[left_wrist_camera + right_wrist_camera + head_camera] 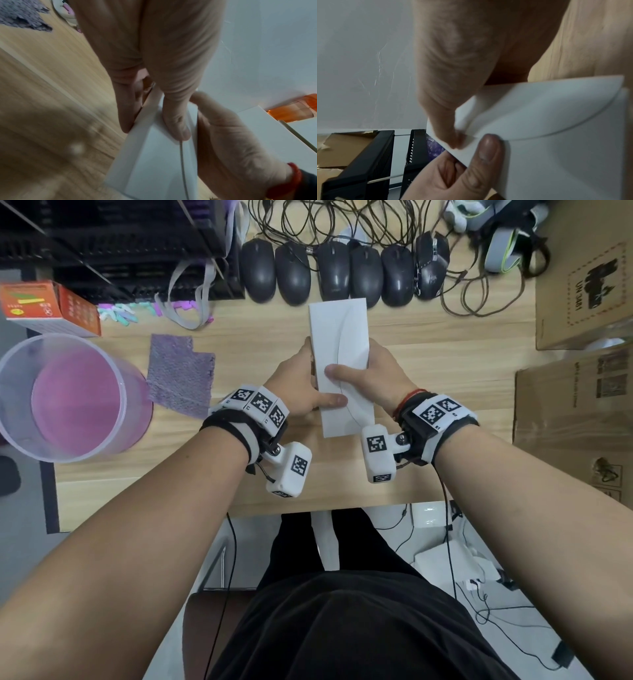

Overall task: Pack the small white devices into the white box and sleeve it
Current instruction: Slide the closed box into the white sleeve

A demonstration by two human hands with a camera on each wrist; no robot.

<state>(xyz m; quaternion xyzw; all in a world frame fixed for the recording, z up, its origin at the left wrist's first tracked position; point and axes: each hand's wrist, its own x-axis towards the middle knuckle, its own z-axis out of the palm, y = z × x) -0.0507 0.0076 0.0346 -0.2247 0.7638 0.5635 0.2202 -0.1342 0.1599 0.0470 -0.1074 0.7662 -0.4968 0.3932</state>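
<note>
Above the wooden desk (428, 364), left hand (301, 392) and right hand (373, 378) both grip the long white cardboard box-and-sleeve (339, 337); keep edges square, pushing evenly.

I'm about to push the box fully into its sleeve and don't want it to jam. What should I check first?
1. Left hand grips the box at its near end: ok.
2. Right hand holds the sleeve, thumb on top: ok.
3. Box and sleeve in line, edges parallel: ok.
4. Box fully seated in sleeve: not ok, its near end sticks out.
5. Devices inside the box: cannot tell, it is closed.
6. Desk ahead of the sleeve: not ok, computer mice lie close.
</note>
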